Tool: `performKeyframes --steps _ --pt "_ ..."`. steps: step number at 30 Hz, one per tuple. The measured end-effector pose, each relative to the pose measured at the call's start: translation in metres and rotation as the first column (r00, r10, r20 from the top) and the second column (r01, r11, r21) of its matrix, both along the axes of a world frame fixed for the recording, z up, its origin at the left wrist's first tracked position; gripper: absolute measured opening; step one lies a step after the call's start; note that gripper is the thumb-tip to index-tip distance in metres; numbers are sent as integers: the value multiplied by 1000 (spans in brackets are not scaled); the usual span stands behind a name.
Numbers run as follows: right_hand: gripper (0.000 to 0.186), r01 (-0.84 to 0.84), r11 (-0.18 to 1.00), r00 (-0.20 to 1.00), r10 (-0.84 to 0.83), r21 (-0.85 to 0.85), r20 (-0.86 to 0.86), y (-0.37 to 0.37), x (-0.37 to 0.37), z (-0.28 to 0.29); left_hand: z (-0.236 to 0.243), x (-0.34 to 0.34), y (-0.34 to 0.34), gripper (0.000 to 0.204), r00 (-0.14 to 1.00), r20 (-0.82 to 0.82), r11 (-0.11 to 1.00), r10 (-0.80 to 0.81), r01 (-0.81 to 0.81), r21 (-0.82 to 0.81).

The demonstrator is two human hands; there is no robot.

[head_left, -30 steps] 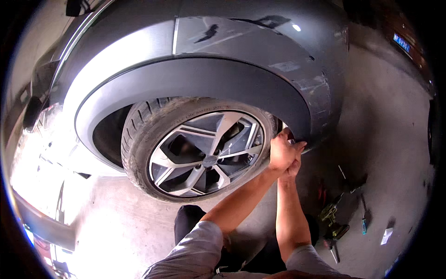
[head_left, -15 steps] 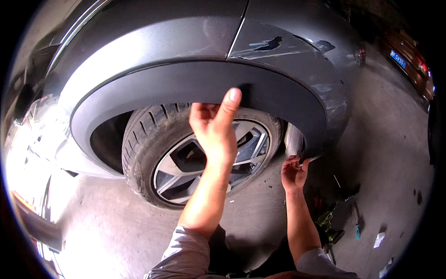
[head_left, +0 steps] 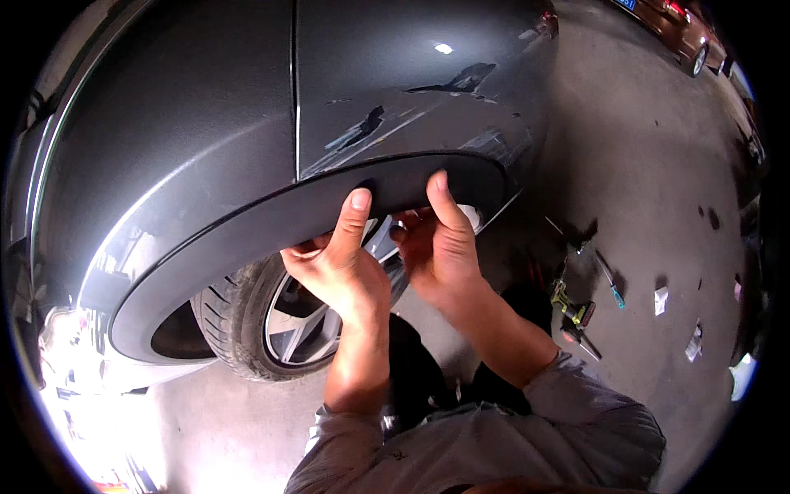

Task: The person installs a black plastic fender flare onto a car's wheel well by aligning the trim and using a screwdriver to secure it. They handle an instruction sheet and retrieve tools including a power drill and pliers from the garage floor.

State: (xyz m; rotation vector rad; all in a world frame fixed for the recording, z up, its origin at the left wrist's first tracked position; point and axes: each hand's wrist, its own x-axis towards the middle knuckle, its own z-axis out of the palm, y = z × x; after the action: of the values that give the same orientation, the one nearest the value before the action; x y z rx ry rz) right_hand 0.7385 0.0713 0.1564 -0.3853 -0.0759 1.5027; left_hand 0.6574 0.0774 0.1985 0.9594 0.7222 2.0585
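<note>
A dark grey car body (head_left: 189,107) fills the upper left, with scraped paint (head_left: 370,123) on its right panel. Below runs the matte dark wheel-arch trim (head_left: 267,218) over a tyre and spoked alloy wheel (head_left: 247,329). My left hand (head_left: 337,263) grips the trim's lower edge, thumb on the outer face and fingers tucked underneath, partly hidden. My right hand (head_left: 440,247) grips the same trim farther right, thumb raised against the face and fingers curled beneath the edge.
Right of my body, a green-and-black power drill (head_left: 568,305), a teal-handled screwdriver (head_left: 613,292) and white scraps (head_left: 660,300) lie on the grey concrete floor (head_left: 642,189). A brown car (head_left: 683,33) stands at the upper right, and bright glare covers the lower left.
My left hand left the right end of the trim for its middle. My right hand then moved up and left beside it, thumb now on the trim face. The view shifted, showing more bodywork.
</note>
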Motion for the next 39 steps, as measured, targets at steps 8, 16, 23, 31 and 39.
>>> performKeyframes --steps 8,16,23,31,39 --pt "64 -2 997 989 13 -71 148 -6 -5 26 4 -6 2 42 989 -141 999 35 -31 31" --pt "49 -528 274 176 -891 804 419 -34 48 45 6 -22 -3 29 996 -70 998 -52 54 24" --pt "58 -703 -190 368 -922 686 121 50 20 73 19 -119 -23 28 970 115 977 213 -210 -38" --pt "48 -707 -479 592 -804 521 64 -7 -55 117 26 -124 -27 34 987 141 997 79 -79 -4" --pt "38 -837 -305 407 -902 455 144 23 -97 141 52 -205 -48 31 889 440 989 126 -149 17"
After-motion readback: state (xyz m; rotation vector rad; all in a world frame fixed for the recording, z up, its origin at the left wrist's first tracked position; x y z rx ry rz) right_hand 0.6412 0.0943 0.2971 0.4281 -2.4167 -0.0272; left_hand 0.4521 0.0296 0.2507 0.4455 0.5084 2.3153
